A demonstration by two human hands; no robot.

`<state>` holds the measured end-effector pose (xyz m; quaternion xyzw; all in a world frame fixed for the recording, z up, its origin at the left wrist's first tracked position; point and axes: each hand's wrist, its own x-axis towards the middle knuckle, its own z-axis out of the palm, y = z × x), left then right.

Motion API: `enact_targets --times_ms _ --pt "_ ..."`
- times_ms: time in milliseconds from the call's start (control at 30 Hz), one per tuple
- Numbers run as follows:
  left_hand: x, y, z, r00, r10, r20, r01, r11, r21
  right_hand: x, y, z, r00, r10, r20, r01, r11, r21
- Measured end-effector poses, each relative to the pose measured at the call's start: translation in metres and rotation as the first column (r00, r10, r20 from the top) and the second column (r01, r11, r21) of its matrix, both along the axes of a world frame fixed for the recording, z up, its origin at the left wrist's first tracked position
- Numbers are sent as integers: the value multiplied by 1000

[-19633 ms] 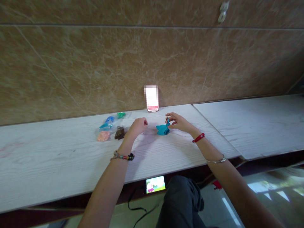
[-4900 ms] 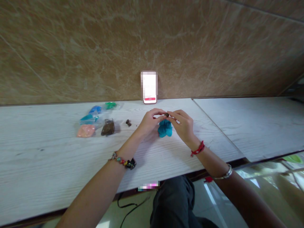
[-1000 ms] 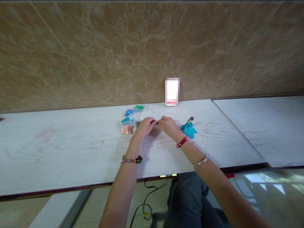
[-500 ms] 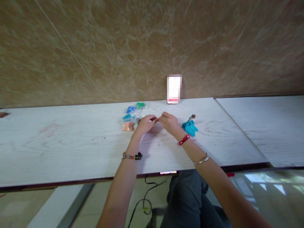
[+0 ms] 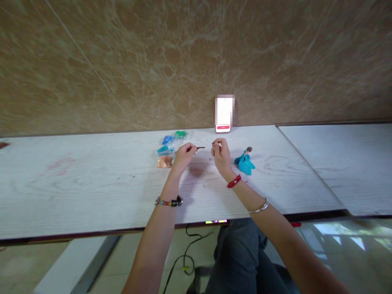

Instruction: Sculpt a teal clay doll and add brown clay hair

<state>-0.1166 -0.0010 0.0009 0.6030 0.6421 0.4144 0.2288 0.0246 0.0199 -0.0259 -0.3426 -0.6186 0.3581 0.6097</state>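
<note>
Between the fingertips of my left hand (image 5: 185,156) is a thin dark strand (image 5: 201,148), looking like modelling clay, its free end pointing right. My right hand (image 5: 222,155) is closed in a pinch on a small dark piece (image 5: 213,143). A gap separates the two hands above the table. Right of my right hand stands a small figure (image 5: 245,163) in a spread turquoise dress with a dark head. Close by my left hand lie bags of coloured clay: peach (image 5: 164,162), turquoise (image 5: 165,150), blue (image 5: 168,140) and green (image 5: 180,134).
A phone (image 5: 223,114) with a bright screen leans against the brown marbled wall (image 5: 153,65) behind the white wood-grain table (image 5: 92,188). Tiny dark crumbs lie beneath my hands. Below the front edge are my legs (image 5: 245,253) and a black cable (image 5: 184,257).
My hands were touching at the fingertips and have drawn apart. The dark strand now shows in my left hand, and a dark bit shows in my right. My right hand has turned upward.
</note>
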Motion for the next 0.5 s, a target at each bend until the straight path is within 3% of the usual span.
enact_targets --times_ms 100,233,367,500 --pt "-5 5 -8 951 115 -286 -119 993 3 3 4 1 989 -23 -149 13 998 -68" --pt "-2 5 -14 848 -2 -531 -44 996 -73 3 6 5 976 123 -178 -145 983 -117" --pt "2 2 -13 809 -12 -587 -56 994 -98 2 5 6 962 243 -120 -264 943 -203" --pt "1 1 -11 800 54 -598 -88 996 -28 17 -10 10 946 309 103 -262 909 -323"
